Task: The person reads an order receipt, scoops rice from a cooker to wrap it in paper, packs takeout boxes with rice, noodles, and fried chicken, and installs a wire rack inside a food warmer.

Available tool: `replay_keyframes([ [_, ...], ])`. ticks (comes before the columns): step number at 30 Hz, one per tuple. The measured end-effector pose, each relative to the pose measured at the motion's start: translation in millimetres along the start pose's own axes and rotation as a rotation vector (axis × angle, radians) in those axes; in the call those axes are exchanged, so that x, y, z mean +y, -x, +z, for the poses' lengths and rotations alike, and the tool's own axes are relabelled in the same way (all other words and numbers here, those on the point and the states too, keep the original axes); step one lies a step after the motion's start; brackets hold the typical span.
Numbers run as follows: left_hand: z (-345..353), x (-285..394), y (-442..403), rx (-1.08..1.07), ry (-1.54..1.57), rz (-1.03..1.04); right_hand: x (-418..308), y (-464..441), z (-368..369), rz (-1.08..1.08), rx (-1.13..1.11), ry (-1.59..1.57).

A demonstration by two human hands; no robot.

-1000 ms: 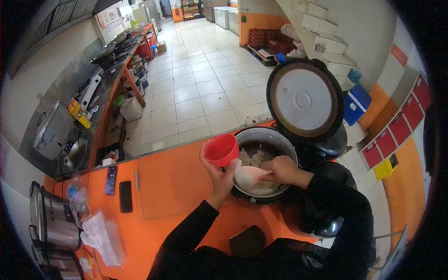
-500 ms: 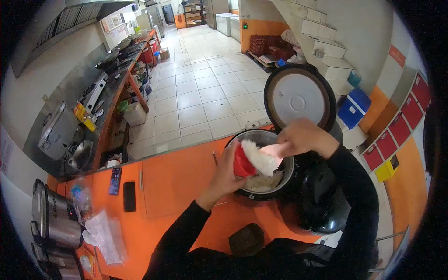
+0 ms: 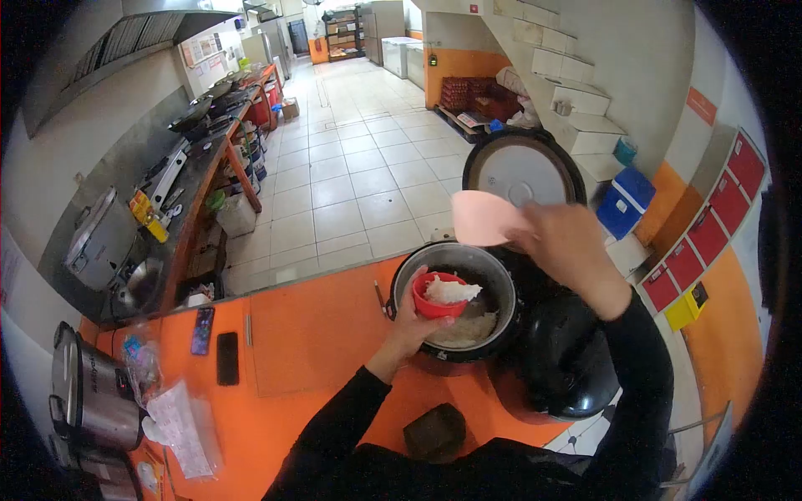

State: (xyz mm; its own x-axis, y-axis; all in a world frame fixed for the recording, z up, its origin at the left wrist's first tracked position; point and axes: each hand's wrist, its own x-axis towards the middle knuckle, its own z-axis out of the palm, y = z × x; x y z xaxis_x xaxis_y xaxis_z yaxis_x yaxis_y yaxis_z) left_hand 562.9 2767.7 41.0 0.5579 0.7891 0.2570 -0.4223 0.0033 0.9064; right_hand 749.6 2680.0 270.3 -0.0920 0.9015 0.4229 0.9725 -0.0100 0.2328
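Note:
My left hand is wrapped round a small red cup with white rice heaped in it. The cup is above the rice cooker pot, where more rice lies at the bottom. My right hand grips a pale pink rice paddle, raised over the pot's far right side with its blade pointing left. Behind the paddle, the cooker's round lid stands open.
A glossy black cooker stands right of the pot. Two phones, a plastic bag and a dark block lie on the orange table. Steel cookers line the left edge.
The paddle has come away from the cup, moving up, its blade now without the rice lump. The cup has turned more upright, with rice inside it.

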Motion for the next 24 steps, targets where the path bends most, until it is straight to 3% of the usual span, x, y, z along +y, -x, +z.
replay_keyframes([
  [3,4,4,4,0.114,0.129,0.014,16,48,76,0.108,0.048,-0.811],
  [5,10,9,5,0.134,0.086,0.030,-9,72,91,0.208,-0.096,-0.957],
  [8,16,16,9,0.156,-0.056,0.090,-34,74,89,0.292,-0.246,-0.911],
  [11,18,20,13,0.120,-0.158,0.152,-39,76,90,0.180,-0.298,-0.777],
  [15,29,42,22,0.063,-0.401,0.214,-47,78,101,0.183,-0.381,-0.782],
  [18,24,37,22,0.096,-0.396,0.217,-52,71,95,0.190,-0.370,-0.727],
  [23,7,49,12,0.128,-0.029,0.223,-24,35,67,0.196,-0.137,-0.641],
  [24,3,58,11,0.151,0.057,0.214,-15,29,57,0.232,-0.190,-0.539],
])
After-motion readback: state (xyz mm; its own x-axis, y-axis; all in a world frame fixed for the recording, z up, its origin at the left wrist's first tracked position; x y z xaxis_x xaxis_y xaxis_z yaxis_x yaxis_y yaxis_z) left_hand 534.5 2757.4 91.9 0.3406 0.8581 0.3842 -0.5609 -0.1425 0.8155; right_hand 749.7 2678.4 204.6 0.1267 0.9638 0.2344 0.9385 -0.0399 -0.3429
